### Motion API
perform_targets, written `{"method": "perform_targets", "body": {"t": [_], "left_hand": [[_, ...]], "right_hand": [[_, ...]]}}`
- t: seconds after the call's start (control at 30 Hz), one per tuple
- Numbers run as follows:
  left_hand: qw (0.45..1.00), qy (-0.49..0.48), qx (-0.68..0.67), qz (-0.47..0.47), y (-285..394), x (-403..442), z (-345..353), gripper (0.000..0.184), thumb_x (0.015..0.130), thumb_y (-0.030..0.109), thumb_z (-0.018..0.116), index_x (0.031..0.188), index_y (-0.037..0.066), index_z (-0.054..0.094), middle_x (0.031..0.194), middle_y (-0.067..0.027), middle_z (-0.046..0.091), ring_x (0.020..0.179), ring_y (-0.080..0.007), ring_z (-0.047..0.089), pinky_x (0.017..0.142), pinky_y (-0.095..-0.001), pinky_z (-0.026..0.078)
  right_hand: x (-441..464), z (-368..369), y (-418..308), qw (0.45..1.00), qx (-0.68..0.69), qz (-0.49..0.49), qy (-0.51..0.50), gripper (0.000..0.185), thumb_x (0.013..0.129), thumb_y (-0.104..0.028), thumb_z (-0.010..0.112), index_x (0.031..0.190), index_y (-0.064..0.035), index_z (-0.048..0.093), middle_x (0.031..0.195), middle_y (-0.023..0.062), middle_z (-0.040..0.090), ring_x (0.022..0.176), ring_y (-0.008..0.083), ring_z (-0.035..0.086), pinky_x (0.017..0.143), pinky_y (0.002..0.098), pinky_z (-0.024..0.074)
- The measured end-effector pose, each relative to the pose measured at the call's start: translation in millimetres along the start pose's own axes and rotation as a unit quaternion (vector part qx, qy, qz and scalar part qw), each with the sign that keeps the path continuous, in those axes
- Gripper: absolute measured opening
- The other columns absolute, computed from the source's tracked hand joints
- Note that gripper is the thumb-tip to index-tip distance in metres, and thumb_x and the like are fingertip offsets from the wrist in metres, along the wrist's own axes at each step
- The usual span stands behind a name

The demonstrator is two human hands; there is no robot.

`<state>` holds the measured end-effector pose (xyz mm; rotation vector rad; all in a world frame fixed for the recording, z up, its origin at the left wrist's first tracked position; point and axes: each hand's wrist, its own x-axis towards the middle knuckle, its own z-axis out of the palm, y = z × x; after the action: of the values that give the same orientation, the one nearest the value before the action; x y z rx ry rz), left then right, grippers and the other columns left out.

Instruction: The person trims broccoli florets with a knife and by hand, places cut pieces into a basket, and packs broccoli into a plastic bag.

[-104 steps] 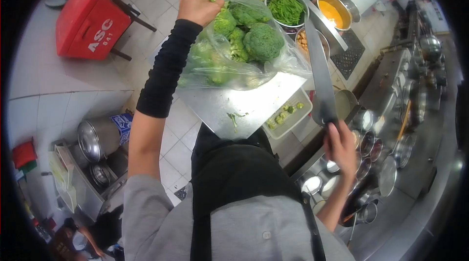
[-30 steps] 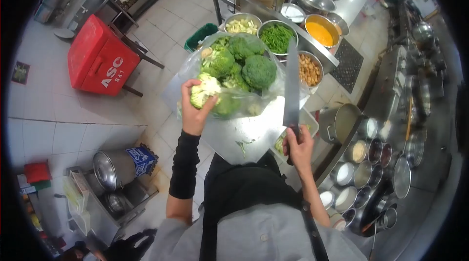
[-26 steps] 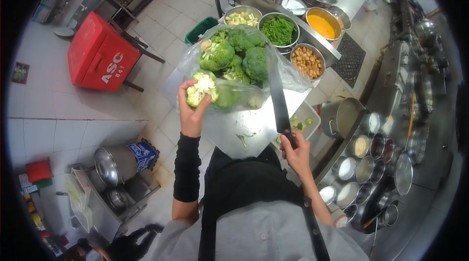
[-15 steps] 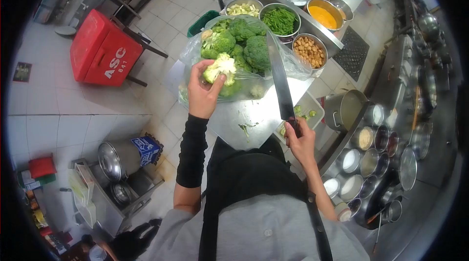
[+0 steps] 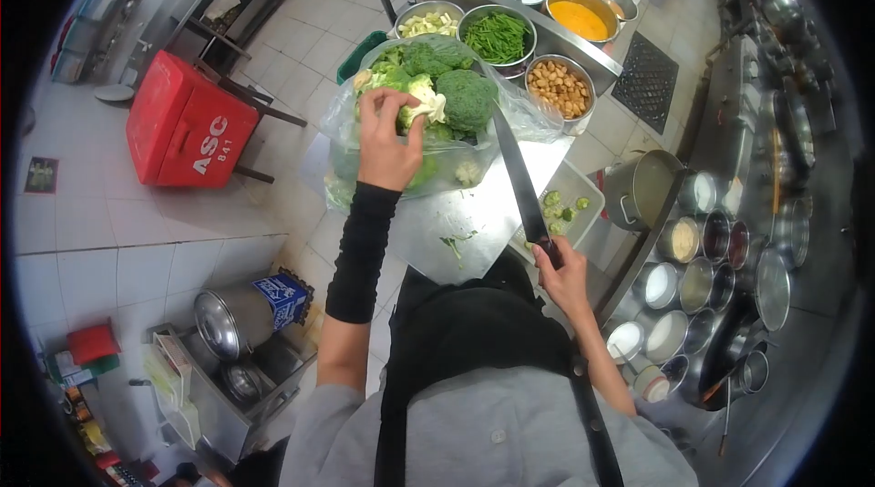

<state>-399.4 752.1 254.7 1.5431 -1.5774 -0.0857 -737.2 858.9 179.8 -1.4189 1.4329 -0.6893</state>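
Over a clear plastic bag (image 5: 360, 173) of broccoli heads (image 5: 467, 100), my left hand (image 5: 390, 145) pinches a cut piece of broccoli (image 5: 425, 102) with its pale stem side showing. My right hand (image 5: 562, 270) is closed round the dark handle of a long knife (image 5: 522, 179), whose blade points up and away beside the bag. Bag and knife are above a metal surface (image 5: 428, 236) with green scraps (image 5: 456, 243) on it. Right of this surface is a white tray (image 5: 591, 205) holding small broccoli florets (image 5: 558, 207).
Behind the bag stand bowls of green vegetables (image 5: 497, 37), brown chunks (image 5: 559, 89) and orange liquid (image 5: 578, 20). A large pot (image 5: 643, 191) and several small containers line the right side. At left are a red box (image 5: 187, 123) and a lidded pot (image 5: 223, 323).
My left hand has moved with the piece from the bag's near side to over the broccoli heads. My right hand still grips the knife, and the view has shifted slightly.
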Motion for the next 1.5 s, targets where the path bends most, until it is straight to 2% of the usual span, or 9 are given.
{"method": "perform_targets", "body": {"t": [0.2,0.4,0.6,0.77,0.97,1.07,1.17,1.43,1.5], "left_hand": [[0.977,-0.102,0.149,0.117,-36.0,-11.7,24.3,0.028,0.081,-0.009,0.068,0.105,0.006,0.065,0.117,-0.0188,0.053,0.114,-0.0414,0.055,0.092,-0.0497,0.05],[0.963,-0.142,0.224,0.041,-44.5,-38.8,28.6,0.02,0.084,-0.001,0.067,0.101,0.007,0.06,0.12,-0.0164,0.051,0.111,-0.041,0.058,0.081,-0.0532,0.053],[0.933,-0.187,0.305,-0.049,-4.0,-41.9,24.7,0.016,0.094,0.021,0.069,0.099,0.007,0.063,0.113,-0.018,0.056,0.08,-0.0426,0.069,0.066,-0.0584,0.054],[0.934,-0.206,0.29,0.02,2.0,-49.1,18.0,0.021,0.092,0.023,0.074,0.099,0.005,0.067,0.105,-0.0171,0.06,0.114,-0.0416,0.061,0.09,-0.0511,0.05],[0.959,-0.132,0.203,0.145,22.4,-67.4,3.3,0.03,0.089,0.008,0.073,0.118,0.004,0.067,0.122,-0.019,0.062,0.114,-0.0411,0.06,0.097,-0.0514,0.05],[0.957,-0.27,0.022,0.1,4.0,-113.7,13.4,0.031,0.089,0.006,0.072,0.119,0.005,0.067,0.126,-0.0203,0.061,0.119,-0.0425,0.058,0.1,-0.0532,0.049],[0.923,-0.377,0.022,0.068,-8.5,-156.4,27.7,0.037,0.089,0.008,0.073,0.125,0.005,0.066,0.129,-0.0214,0.061,0.123,-0.0442,0.057,0.102,-0.0534,0.049],[0.903,-0.424,0.054,0.047,-45.0,-182.6,35.8,0.053,0.087,0.015,0.079,0.138,0.009,0.062,0.138,-0.0217,0.058,0.128,-0.0466,0.055,0.11,-0.052,0.047],[0.887,-0.454,0.081,0.012,-55.8,-192.1,43.6,0.062,0.087,0.015,0.078,0.144,0.009,0.057,0.142,-0.0243,0.055,0.132,-0.0488,0.051,0.113,-0.0532,0.046]], "right_hand": [[-4.5,-16.7,22.4,0.996,-0.026,-0.086,0.029,0.022,0.099,-0.017,0.077,0.11,-0.0005,0.07,0.072,0.0136,0.071,0.059,0.025,0.07,0.059,0.0366,0.0535],[-6.5,-21.1,33.0,0.991,-0.047,-0.099,0.08,0.023,0.098,-0.019,0.078,0.11,-0.0011,0.071,0.077,0.016,0.072,0.063,0.0277,0.071,0.061,0.0383,0.0538],[-2.2,-17.1,20.4,0.991,0.026,-0.073,0.107,0.025,0.097,-0.021,0.079,0.11,-0.001,0.071,0.081,0.0167,0.073,0.068,0.03,0.072,0.064,0.0383,0.0545],[3.9,-13.2,28.0,0.987,0.035,-0.088,0.132,0.028,0.098,-0.024,0.077,0.111,-0.0011,0.07,0.083,0.0181,0.074,0.073,0.0366,0.074,0.067,0.0414,0.0563],[5.1,-6.3,44.2,0.977,0.03,-0.092,0.191,0.028,0.098,-0.025,0.076,0.113,-0.0017,0.07,0.083,0.0182,0.074,0.073,0.0381,0.073,0.066,0.0426,0.056],[3.4,-3.0,48.0,0.976,0.068,-0.06,0.2,0.027,0.098,-0.023,0.077,0.113,-0.0014,0.07,0.081,0.018,0.074,0.07,0.0364,0.073,0.064,0.0418,0.055],[6.3,-2.2,48.4,0.972,0.101,-0.04,0.21,0.026,0.098,-0.022,0.077,0.112,-0.0008,0.07,0.08,0.0176,0.073,0.069,0.0348,0.072,0.063,0.0409,0.0543],[4.4,-4.4,82.4,0.959,0.096,-0.03,0.265,0.025,0.1,-0.02,0.074,0.113,0.0005,0.071,0.085,0.0192,0.074,0.075,0.0345,0.074,0.07,0.0411,0.057],[-3.0,-20.2,60.0,0.957,0.168,0.033,0.233,0.021,0.104,-0.019,0.069,0.108,0.001,0.07,0.073,0.0079,0.068,0.057,0.0155,0.063,0.055,0.0343,0.0495]]}}
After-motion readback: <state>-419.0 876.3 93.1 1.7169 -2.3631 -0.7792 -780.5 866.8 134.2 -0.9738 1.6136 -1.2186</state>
